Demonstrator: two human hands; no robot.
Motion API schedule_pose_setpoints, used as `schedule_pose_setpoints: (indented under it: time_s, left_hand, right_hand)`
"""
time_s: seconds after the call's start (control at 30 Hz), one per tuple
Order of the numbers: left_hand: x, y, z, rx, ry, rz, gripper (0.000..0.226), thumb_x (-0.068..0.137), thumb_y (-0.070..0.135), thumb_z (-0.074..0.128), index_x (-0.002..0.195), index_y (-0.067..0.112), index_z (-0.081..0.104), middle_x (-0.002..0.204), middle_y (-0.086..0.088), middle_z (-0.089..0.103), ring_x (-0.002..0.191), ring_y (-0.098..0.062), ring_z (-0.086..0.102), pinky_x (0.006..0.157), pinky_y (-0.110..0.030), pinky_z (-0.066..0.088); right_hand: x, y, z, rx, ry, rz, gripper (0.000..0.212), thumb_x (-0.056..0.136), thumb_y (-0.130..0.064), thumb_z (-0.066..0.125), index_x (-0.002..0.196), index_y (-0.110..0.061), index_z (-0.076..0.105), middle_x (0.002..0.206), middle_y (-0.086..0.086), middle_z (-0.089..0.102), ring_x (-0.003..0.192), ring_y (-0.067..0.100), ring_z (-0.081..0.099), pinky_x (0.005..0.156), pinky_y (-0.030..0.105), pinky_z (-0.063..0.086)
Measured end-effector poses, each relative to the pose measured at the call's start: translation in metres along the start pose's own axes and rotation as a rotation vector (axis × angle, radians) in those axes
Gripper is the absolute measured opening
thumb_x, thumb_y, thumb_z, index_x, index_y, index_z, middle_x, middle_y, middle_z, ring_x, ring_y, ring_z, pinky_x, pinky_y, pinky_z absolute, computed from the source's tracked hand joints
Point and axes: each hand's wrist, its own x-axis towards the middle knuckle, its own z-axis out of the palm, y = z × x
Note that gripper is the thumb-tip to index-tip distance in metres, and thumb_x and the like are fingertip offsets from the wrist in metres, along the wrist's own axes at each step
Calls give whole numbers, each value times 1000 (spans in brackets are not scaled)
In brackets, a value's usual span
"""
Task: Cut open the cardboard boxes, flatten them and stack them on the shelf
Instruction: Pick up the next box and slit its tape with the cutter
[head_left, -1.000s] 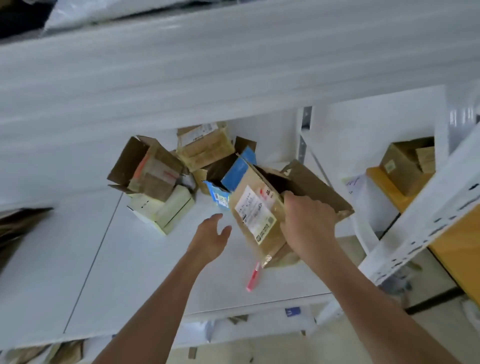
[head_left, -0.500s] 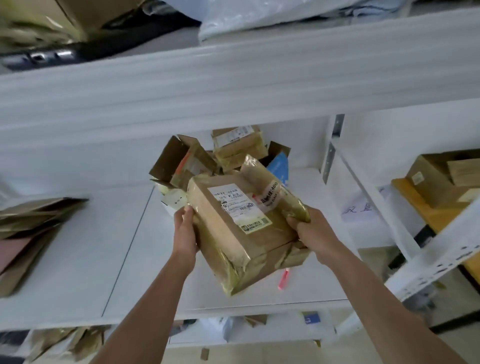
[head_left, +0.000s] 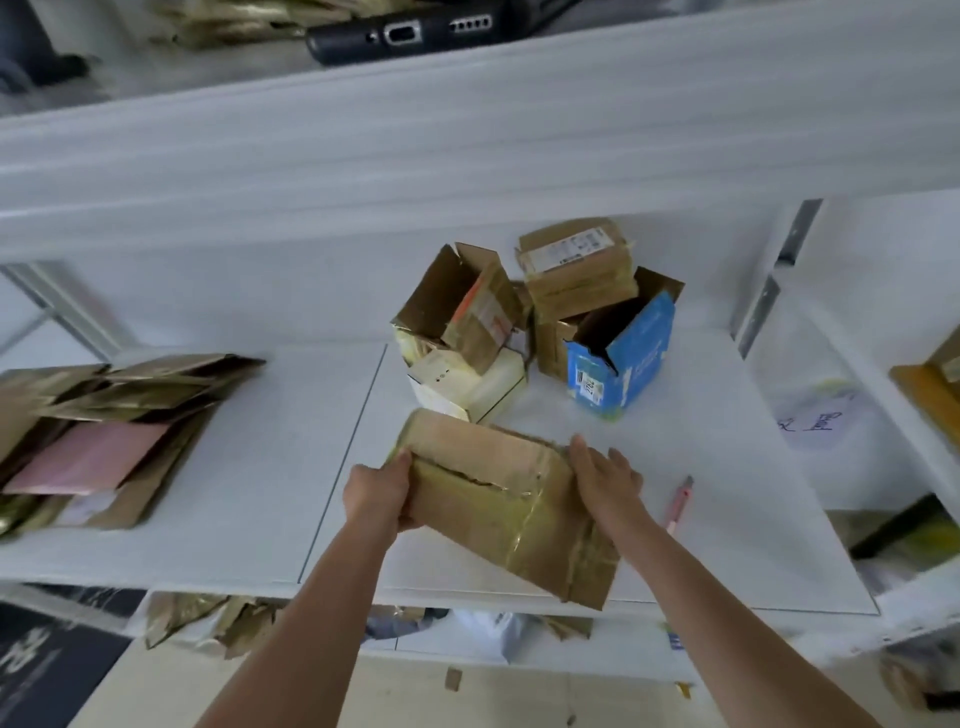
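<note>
A brown taped cardboard box (head_left: 498, 499) lies on the white shelf (head_left: 234, 499), near its front edge, with one corner reaching just past that edge. The left hand (head_left: 376, 493) grips the box's left end, fingers curled round the edge and thumb on top. The right hand (head_left: 605, 480) rests on the box's right end with its fingers laid fairly straight over the upper corner; whether they hook round the far side cannot be told. Shiny tape crosses the box's top, and a ragged slit runs along the upper seam. Just right of the right hand a pink utility knife (head_left: 679, 503) lies on the shelf, apart from the box. Behind the box stands a cluster of others: a cream box (head_left: 467, 384) just beyond it, an opened brown box (head_left: 462, 306) tilted on top of that, a blue box (head_left: 621, 358) with its top open, and a sealed labelled box (head_left: 576, 265) perched at the back. Well to the left on the same shelf lies a stack of flattened cardboard (head_left: 114, 431), a pink sheet showing among the brown ones. A dark device (head_left: 415, 31) sits on the shelf above.
</note>
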Motion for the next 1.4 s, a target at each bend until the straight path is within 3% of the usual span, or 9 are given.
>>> schedule_pose_setpoints:
  time_s: [0.2, 0.37, 0.5, 0.77, 0.97, 1.07, 1.17, 1.27, 1.4]
  left_hand:
    - [-4, -8, 14, 251, 4, 94, 42, 88, 39, 69, 103, 3, 53, 96, -13, 58, 62, -30, 65, 49, -39, 60]
    - [-10, -17, 19, 210, -14, 210, 37, 86, 37, 71, 111, 14, 54, 106, -8, 63, 78, -29, 70, 70, -42, 62]
    - [-24, -33, 24, 40, -263, 196, 100, 81, 26, 81, 155, 32, 13, 130, 4, 47, 116, -28, 56, 97, -49, 52]
    - [-30, -45, 29, -66, -223, 160, 103, 84, 16, 78, 156, 38, 7, 148, -2, 42, 113, -26, 57, 80, -45, 58]
    - [-34, -47, 35, -72, -148, 159, 101, 83, 18, 79, 155, 41, 11, 145, -5, 46, 107, -25, 60, 74, -41, 59]
    - [-36, -49, 35, -90, -143, 141, 99, 84, 19, 78, 154, 44, 13, 141, -3, 48, 102, -26, 62, 66, -39, 59]
    - [-41, -48, 37, -75, -120, 136, 96, 86, 21, 76, 154, 45, 12, 142, -1, 48, 102, -25, 62, 67, -40, 60]
    - [-43, -49, 38, -88, -116, 135, 94, 87, 22, 75, 154, 44, 13, 142, -1, 48, 100, -23, 63, 66, -38, 60]
    - [-46, -47, 38, -105, -105, 110, 93, 87, 20, 75, 153, 45, 15, 139, 0, 49, 103, -25, 63, 71, -42, 61]
  right_hand:
    - [-16, -3, 0, 252, -260, -255, 45, 87, -77, 39, 124, -55, 51, 126, -37, 50, 116, -22, 45, 87, -1, 34]
    - [-13, 23, 7, 109, -167, -312, 38, 101, -38, 49, 137, -26, 55, 123, -16, 61, 114, 1, 56, 86, 4, 39]
    - [-12, 21, 9, 73, -133, -327, 36, 103, -36, 47, 137, -26, 53, 119, -15, 61, 107, 1, 56, 80, 3, 39]
    - [2, 54, -22, 127, -114, -258, 27, 104, -33, 44, 116, -23, 66, 108, -2, 69, 107, 16, 64, 88, 20, 49]
    - [31, 122, -69, -912, -13, -193, 55, 94, -7, 48, 144, -31, 47, 124, 7, 45, 124, 25, 41, 89, 35, 48]
    - [32, 126, -68, -1129, 5, -460, 24, 77, -6, 73, 100, -13, 73, 95, 8, 59, 97, 29, 62, 63, 37, 54]
    - [34, 120, -68, -1169, 51, -613, 34, 42, 3, 89, 60, -10, 64, 63, 6, 58, 59, 28, 63, 38, 32, 45]
    - [45, 110, -73, -1168, 72, -477, 14, 85, -20, 62, 99, -20, 62, 96, -3, 60, 94, 17, 62, 64, 30, 48]
    - [43, 71, -74, -572, 261, -510, 10, 88, -19, 63, 91, -14, 55, 84, 2, 61, 77, 26, 60, 61, 34, 47]
